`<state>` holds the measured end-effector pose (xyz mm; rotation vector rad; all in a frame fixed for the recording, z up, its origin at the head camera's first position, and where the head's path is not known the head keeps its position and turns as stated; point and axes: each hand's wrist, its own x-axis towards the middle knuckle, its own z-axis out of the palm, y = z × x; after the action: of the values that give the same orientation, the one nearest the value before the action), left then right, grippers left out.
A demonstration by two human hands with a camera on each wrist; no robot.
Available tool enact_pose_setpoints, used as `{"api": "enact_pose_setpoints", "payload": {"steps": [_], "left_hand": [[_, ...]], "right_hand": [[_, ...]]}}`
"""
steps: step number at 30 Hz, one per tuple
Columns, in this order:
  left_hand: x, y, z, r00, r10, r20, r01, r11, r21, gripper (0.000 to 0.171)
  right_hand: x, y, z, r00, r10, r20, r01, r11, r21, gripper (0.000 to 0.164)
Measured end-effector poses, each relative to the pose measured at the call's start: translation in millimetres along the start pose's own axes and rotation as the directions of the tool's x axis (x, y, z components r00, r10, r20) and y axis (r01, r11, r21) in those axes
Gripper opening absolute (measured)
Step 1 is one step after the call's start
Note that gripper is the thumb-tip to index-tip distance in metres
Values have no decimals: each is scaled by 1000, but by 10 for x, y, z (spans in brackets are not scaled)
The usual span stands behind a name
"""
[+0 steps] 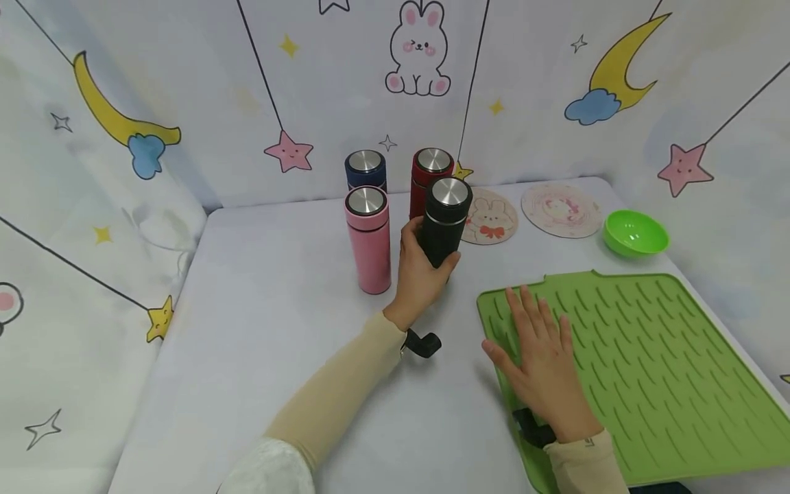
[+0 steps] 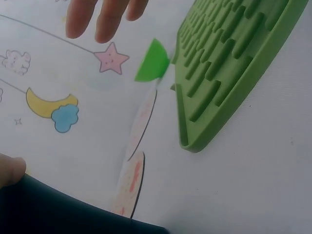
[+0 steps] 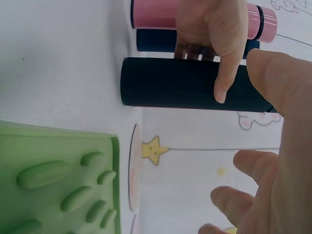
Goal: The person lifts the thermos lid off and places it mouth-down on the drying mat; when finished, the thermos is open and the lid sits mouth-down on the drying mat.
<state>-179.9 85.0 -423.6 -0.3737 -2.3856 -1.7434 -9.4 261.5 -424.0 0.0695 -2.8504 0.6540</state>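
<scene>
My left hand (image 1: 422,278) grips a black thermos (image 1: 446,219) with a silver lid, thumb on one side and fingers round the other. The right wrist view also shows this black thermos (image 3: 170,83) with the left hand (image 3: 214,29) on it. Just left of that hand stands a pink thermos (image 1: 370,247). Behind are a dark blue thermos (image 1: 365,168) and a red thermos (image 1: 426,171), both partly hidden. My right hand (image 1: 543,363), fingers spread and straight, is over the left part of a green ridged mat (image 1: 654,370).
Two round coasters, one with a bunny (image 1: 490,219) and one pink-patterned coaster (image 1: 561,209), lie at the back right. A bright green bowl (image 1: 636,233) sits beside them near the table's right edge. A patterned cloth backdrop (image 1: 345,82) rises behind the white table (image 1: 265,309).
</scene>
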Motion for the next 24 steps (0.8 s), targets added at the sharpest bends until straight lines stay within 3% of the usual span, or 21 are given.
{"api": "enact_pose_setpoints", "payload": {"steps": [7,13,19,24], "left_hand": [[20,27,-85,1000,12,27,-13,999,37,84],[-43,52,-153,995,38,95,-47,994,95,84],[-227,87,-247,976,115,182,-135,986,101,82],[-482,126,-437,955,157,250,-197,970,142,81]], "right_hand": [[24,-49,-15,1000,-12,0,12,1000,2,86],[50,-75,-44,999,-44,-31,45,999,20,85],[123,-136,-128,991,-102,-90,113,985,131,83],[199,-279,-262,983,-93,-157,138,942,305,81]]}}
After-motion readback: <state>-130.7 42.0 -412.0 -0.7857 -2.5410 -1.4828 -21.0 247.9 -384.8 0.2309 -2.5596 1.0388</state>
